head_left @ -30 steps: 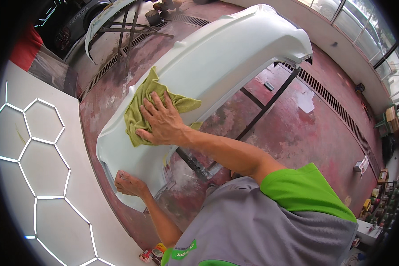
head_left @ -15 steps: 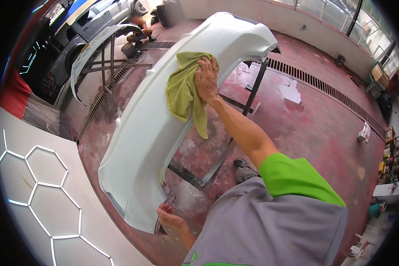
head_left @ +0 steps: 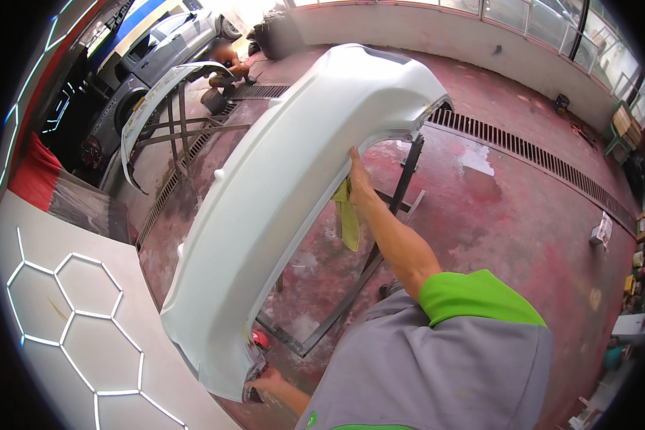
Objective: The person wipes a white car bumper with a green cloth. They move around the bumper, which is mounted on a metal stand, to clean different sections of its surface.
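The bumper [head_left: 279, 208] lies on a metal stand [head_left: 380, 244] over the red floor [head_left: 523, 215]. The right hand [head_left: 357, 175] presses a yellow-green cloth [head_left: 348, 218] against the bumper's far inner edge, fingers closed on the cloth. The left hand [head_left: 265, 378] grips the bumper's near end, steadying it. This looks like the wiping step, working along the edge; the next stroke calls for firm, even pressure.

I am seeing a dark metal stand [head_left: 380, 247] at frame centre carrying the white bumper [head_left: 287, 193], its feet resting on the red floor [head_left: 509, 222], where a drain grate [head_left: 530, 154] is running toward the right.
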Demonstrator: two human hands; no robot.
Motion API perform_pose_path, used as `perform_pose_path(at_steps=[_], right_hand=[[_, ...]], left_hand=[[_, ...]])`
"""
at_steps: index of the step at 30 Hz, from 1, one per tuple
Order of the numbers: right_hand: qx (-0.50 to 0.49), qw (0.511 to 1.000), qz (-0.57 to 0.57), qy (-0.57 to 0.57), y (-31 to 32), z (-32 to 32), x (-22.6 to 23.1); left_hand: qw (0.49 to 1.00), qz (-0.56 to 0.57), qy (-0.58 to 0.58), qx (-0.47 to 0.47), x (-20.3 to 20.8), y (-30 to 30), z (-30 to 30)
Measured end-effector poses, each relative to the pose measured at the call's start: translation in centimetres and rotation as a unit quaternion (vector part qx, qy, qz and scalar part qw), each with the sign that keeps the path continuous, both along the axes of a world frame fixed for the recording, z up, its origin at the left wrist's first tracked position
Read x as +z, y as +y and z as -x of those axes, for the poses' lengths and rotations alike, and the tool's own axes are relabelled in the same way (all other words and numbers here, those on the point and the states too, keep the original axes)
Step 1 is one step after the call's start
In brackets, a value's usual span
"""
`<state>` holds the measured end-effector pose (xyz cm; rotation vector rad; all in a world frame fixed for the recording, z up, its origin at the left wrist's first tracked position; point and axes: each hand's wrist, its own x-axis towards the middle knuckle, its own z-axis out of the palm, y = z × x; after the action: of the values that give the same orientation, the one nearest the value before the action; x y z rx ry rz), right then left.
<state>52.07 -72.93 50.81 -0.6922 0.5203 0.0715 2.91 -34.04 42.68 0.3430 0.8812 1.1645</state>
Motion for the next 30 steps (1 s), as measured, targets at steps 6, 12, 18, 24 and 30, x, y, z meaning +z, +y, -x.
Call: perform_pose_path(at_steps=[6,12,18,24,30], right_hand=[[-0.003,0.996,0.078,0.042,-0.2,-3.8,-1.8],[-0.060,0.993,0.099,0.030,0.0,-1.4,2.2],[-0.026,0.976,0.214,0.035,-0.3,-0.5,1.6],[-0.048,0.975,0.218,0.009,-3.9,0.5,-1.7],[-0.226,0.904,0.345,-0.114,-12.1,1.8,0.8]], left_hand=[[0.996,-0.088,0.015,-0.020,-1.5,1.0,-1.3],[0.995,-0.050,0.064,-0.055,-4.6,3.8,2.0],[0.996,0.027,0.082,-0.038,-4.5,5.6,4.0],[0.993,0.037,0.101,-0.055,-1.8,0.3,1.5],[0.988,0.112,0.049,-0.094,-6.2,-1.4,5.5]])
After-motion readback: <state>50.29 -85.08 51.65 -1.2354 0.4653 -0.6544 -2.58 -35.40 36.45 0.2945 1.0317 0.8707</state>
